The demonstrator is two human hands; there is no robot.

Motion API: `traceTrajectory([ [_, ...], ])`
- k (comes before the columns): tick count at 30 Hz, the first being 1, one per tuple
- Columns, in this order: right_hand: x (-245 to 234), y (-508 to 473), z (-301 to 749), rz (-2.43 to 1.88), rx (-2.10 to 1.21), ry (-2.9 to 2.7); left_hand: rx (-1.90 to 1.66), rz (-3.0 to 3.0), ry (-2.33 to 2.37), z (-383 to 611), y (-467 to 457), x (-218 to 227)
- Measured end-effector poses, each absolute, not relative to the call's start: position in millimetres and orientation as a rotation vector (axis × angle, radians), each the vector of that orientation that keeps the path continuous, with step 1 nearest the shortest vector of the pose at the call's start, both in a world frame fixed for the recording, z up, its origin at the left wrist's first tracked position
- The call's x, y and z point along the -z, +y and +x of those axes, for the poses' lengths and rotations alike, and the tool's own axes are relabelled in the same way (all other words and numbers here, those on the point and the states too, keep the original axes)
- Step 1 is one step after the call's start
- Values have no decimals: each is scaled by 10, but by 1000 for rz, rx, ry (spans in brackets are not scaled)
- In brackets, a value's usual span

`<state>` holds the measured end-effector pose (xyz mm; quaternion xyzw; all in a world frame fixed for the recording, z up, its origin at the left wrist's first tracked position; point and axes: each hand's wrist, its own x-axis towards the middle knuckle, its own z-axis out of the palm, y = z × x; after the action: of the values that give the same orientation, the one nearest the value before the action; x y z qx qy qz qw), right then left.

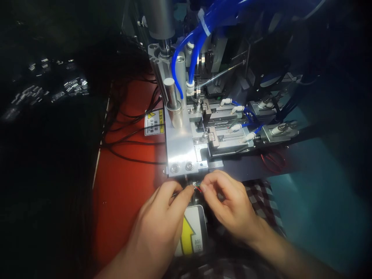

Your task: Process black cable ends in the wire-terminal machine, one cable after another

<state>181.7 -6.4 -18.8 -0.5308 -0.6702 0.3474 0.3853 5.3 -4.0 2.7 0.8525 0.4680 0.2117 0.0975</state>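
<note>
Head view: an arrow sign point(192, 232) is seen nearest. Thin coloured wires point(198, 188) are pinched in the fingertips of the left hand point(164, 211) and right hand point(231, 205), both nearly closed, near the metal plate point(180, 149); blue tubes point(197, 52) are seen beyond.

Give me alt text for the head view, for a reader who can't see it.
The left hand and right hand pinch thin wires between them, at the near end of a metal machine. Blue tubes run above; a yellow-arrow label shows below the fingertips, and black cables cross a red surface.
</note>
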Motion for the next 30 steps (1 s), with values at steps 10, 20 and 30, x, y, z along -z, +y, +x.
traceTrajectory([
  [10, 163, -46, 1795, -1435, -901, -1708, -652, 2466, 1420, 29, -94, 59],
  [20, 111, -45, 1784, -1470, -824, -1810, -650, 2484, 1416, 37, -91, 30],
  [30, 57, -59, 1759, -1547, -735, -1881, -651, 2533, 1409, 55, -48, -4],
])
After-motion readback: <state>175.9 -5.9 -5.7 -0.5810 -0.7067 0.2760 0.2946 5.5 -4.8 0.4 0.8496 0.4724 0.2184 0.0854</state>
